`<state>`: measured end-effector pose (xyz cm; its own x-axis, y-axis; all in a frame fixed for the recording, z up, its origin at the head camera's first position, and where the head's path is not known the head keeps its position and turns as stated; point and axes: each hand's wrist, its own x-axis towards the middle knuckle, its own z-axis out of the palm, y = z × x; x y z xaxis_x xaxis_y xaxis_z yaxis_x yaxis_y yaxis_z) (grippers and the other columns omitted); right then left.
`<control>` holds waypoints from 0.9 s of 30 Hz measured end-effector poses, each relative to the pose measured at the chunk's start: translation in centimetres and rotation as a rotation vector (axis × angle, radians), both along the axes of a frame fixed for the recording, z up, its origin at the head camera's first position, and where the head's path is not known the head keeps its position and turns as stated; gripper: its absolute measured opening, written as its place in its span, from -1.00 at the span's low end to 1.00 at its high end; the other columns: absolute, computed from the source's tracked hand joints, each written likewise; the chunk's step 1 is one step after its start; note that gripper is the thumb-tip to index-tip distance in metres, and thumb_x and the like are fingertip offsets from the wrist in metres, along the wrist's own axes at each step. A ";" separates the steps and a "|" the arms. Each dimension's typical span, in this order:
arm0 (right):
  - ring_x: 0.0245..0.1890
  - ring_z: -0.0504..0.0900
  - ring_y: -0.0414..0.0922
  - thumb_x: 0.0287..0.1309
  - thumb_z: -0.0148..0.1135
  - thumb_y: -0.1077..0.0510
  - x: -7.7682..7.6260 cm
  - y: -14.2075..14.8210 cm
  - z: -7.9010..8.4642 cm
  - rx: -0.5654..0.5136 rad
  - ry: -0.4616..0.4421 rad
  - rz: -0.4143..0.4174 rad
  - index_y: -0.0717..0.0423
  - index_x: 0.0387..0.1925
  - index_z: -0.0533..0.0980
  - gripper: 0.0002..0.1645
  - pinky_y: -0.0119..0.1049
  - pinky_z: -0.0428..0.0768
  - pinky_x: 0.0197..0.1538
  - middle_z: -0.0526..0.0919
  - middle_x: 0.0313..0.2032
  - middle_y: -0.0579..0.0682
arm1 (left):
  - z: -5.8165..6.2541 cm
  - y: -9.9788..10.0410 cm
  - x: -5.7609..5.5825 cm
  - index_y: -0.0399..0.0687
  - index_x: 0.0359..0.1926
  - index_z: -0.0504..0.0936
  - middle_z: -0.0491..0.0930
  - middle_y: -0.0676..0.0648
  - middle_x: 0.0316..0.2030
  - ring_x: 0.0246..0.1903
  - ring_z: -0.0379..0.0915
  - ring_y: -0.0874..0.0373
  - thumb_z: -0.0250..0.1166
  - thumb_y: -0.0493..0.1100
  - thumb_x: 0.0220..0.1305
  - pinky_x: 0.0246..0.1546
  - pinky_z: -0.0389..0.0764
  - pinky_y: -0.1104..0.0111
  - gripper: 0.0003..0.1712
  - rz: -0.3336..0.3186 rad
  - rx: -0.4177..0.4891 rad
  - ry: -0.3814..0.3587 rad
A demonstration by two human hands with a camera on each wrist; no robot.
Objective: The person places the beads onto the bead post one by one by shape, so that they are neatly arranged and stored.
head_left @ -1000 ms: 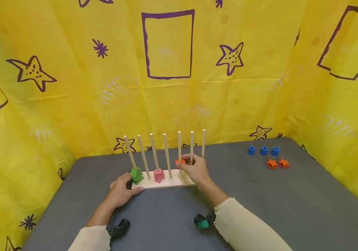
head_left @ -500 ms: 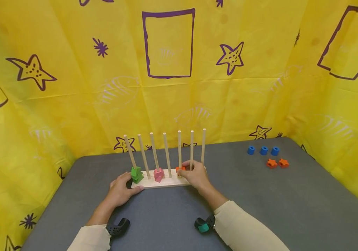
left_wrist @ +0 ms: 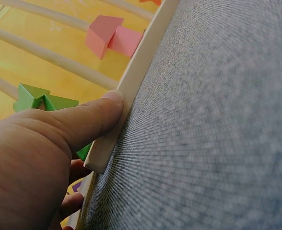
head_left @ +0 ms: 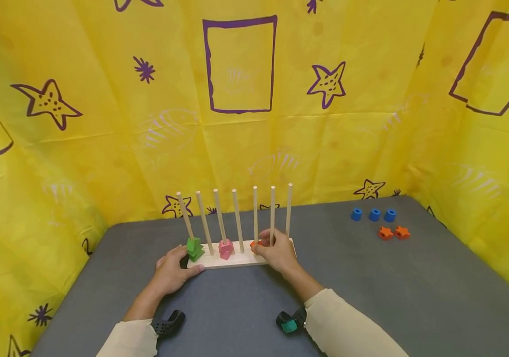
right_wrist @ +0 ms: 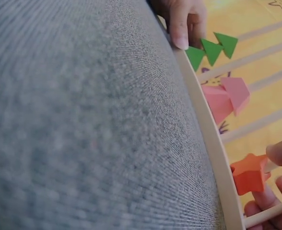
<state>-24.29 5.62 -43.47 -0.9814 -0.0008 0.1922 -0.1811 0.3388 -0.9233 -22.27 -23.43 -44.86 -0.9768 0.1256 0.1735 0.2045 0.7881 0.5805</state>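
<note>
My left hand (head_left: 170, 271) grips the left end of a wooden peg board (head_left: 236, 260), thumb on its front edge. Several upright pegs stand on the board. Green triangles (right_wrist: 212, 51) are stacked on the leftmost peg, and pink pentagon blocks (left_wrist: 105, 36) sit on the third. On the fifth peg, an orange star (right_wrist: 249, 173) is down at the board. My right hand (head_left: 280, 252) holds this star, with the thumb at its upper side and fingers below in the right wrist view. The hand partly hides the star in the head view.
Three blue cylinders (head_left: 374, 215) with holes stand at the back right of the grey table (head_left: 348, 282). Two more orange stars (head_left: 386, 233) lie just in front of them. A yellow patterned cloth (head_left: 241, 144) hangs behind and at both sides.
My right hand has lowered the orange star along the fifth peg to the board. My left hand has stayed at the board's left end.
</note>
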 end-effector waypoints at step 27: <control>-0.29 0.60 -0.14 0.13 0.38 0.21 3.8 11.1 9.8 0.142 0.520 -0.116 0.21 -0.02 0.59 -0.64 -0.23 0.59 -0.21 0.68 -0.25 0.06 | -0.1 0.2 0.0 -0.23 0.18 0.53 0.44 -0.35 0.17 0.25 0.16 -0.37 0.47 0.02 0.08 0.19 -0.10 -0.26 -0.31 -0.002 0.003 0.019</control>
<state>-20.51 16.74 -33.70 -0.7521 0.0406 0.6578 -0.5553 0.4985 -0.6657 -22.28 -23.24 -44.95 -0.9730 0.1272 0.1928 0.2174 0.7860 0.5787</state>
